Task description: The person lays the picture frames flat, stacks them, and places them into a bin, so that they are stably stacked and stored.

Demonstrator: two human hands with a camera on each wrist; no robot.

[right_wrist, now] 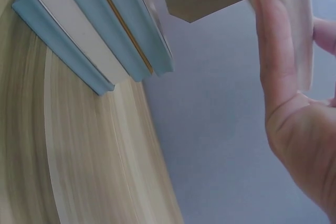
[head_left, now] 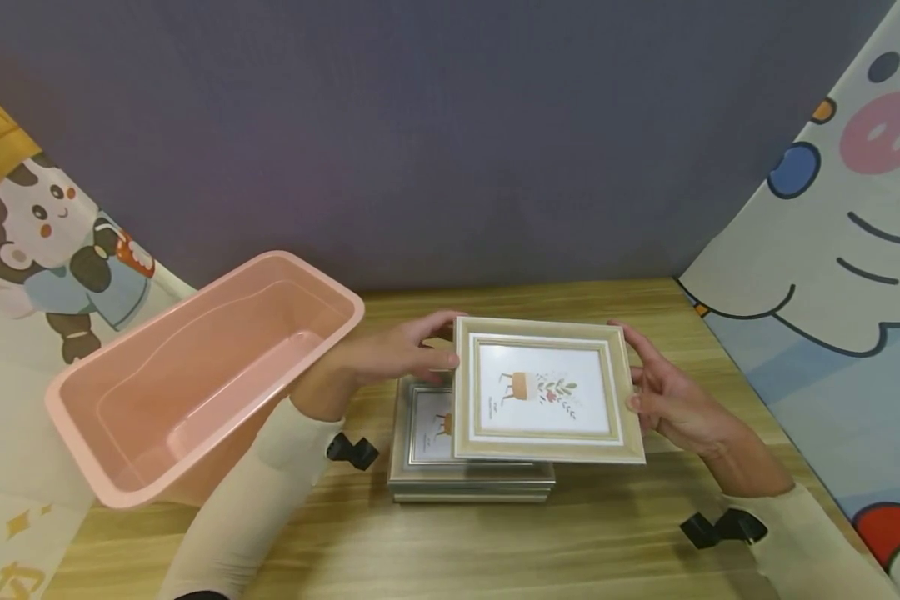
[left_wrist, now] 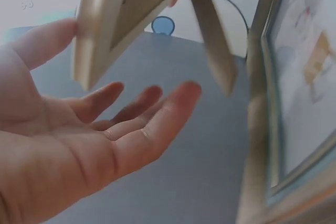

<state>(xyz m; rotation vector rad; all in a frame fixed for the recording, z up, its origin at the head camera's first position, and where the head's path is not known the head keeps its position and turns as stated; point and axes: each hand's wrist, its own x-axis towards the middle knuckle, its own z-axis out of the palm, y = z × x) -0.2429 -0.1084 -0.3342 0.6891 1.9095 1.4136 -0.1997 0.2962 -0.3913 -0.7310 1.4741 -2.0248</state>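
Observation:
A picture frame (head_left: 547,332) with a light wooden border and a plant drawing is held up, tilted, over a stack of picture frames (head_left: 427,473). My right hand (head_left: 678,404) pinches its right edge, thumb at the front and fingers behind. At the left edge, my left hand (head_left: 401,350) touches it with the thumb. The left wrist view shows those left fingers spread loosely below the frame, apart from its back. From that back a stand leg (left_wrist: 212,40) sticks out. The right wrist view shows the stacked frames' edges (right_wrist: 100,24), mostly blue-grey, one white.
A pink plastic bin (head_left: 195,325), deep and rectangular, stands left of the stack, close to my left forearm. The wooden table (head_left: 390,550) meets a dark grey wall (head_left: 450,150) at the back. Cartoon-printed panels (head_left: 832,267) flank both sides.

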